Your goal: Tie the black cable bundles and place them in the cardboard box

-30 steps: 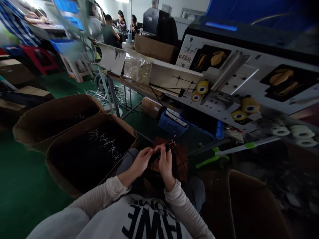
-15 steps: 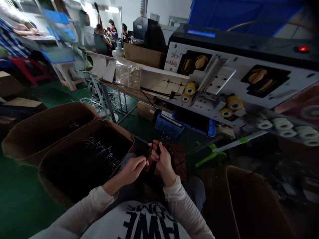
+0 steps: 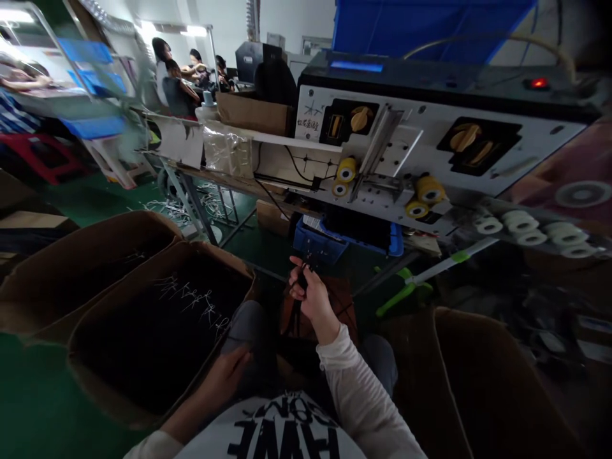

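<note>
In the head view, my right hand (image 3: pixel 313 296) is raised over the middle of my lap. Its fingers are closed around a small bunch of thin black cables (image 3: pixel 303 278), whose pale tips stick up above the fingers. Low on the left, my left hand (image 3: pixel 228 375) is beside my left thigh, close to the near edge of a cardboard box (image 3: pixel 246 271). Its fingers look curled together in shadow, and what they hold, if anything, is hidden. A brown surface (image 3: pixel 345 312) lies beneath my right hand, with dark strands across it.
Dark contents and white ties (image 3: pixel 191 296) show in the left box. Another cardboard box (image 3: pixel 440 338) stands at the right. Ahead is a machine (image 3: pixel 310 95) with yellow rollers (image 3: pixel 347 169), above blue bins (image 3: pixel 318 245). A green-footed stand (image 3: pixel 406 296) is to the right. Several people work farther back.
My left hand has moved away from the right hand, down and left toward my thigh. My right hand stays raised with the cables. The view has shifted slightly.
</note>
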Available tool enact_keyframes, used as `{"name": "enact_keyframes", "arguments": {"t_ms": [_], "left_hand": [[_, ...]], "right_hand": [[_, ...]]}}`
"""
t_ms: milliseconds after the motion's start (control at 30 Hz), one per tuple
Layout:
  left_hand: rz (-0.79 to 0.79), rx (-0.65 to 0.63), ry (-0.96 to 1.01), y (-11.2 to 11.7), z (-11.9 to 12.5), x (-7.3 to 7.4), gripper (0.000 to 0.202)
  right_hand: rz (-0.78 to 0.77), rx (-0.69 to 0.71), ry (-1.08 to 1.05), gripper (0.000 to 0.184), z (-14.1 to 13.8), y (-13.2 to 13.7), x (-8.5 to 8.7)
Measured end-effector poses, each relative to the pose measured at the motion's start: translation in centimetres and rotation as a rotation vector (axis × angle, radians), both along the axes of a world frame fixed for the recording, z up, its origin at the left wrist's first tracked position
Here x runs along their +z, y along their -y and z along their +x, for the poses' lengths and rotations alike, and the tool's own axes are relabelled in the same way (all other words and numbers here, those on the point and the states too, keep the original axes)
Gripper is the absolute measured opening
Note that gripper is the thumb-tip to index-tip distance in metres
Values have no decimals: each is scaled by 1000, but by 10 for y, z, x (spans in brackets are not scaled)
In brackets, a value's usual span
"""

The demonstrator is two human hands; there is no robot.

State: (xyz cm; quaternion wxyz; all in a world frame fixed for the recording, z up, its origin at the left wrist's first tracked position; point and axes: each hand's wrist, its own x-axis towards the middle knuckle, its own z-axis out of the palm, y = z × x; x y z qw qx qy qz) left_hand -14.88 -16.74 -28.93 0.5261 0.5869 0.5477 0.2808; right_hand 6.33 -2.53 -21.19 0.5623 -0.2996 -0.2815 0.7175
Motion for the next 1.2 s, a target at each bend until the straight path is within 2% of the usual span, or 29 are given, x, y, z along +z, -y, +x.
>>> {"name": "enact_keyframes", "arguments": {"t_ms": [67,133,233,333,400,500,633,700,767,833,900,967,1033,1067,1133,1167,1200], "left_hand": [[-16,22,14,4,-3,-4,35],[-44,-11,23,3,-6,-6,32],[-62,-17,100,-12,-9,2,19],[2,70,355,-44,1,22,50],[60,51,572,-66,16,38,70],[96,31,788,-88,42,55,89],[-33,63,903,-92,58,58,80],[-151,-2,842,-89,56,56,72],[-251,-11,760,-86,52,52,63],[-308,45,706,-83,48,48,53],[-330,73,708,-80,45,44,45],[-335,62,772,-77,43,41,43],[-327,73,877,-74,39,40,41],[-318,85,923,-73,36,40,40],[-302,92,989,-71,31,41,39],[-295,95,1010,-70,28,42,38],[-290,102,1023,-70,26,43,37]], "right_hand": [[18,2,13,33,1,0,5],[12,4,37,33,0,2,10],[-10,31,84,31,-8,11,13],[66,155,183,32,-23,23,13],[180,245,310,35,-34,30,14],[366,226,574,37,-41,33,19],[593,282,858,35,-34,29,32],[694,309,943,32,-29,26,37],[759,322,976,26,-28,21,40],[772,391,933,23,-31,9,37],[658,433,793,26,-39,-11,29],[393,361,586,33,-51,-40,16],[139,127,435,37,-62,-73,3],[74,-43,426,38,-67,-89,-2],[99,-385,524,42,-72,-121,-6],[168,-507,594,45,-74,-135,-5],[247,-565,651,48,-76,-148,-1]]}}
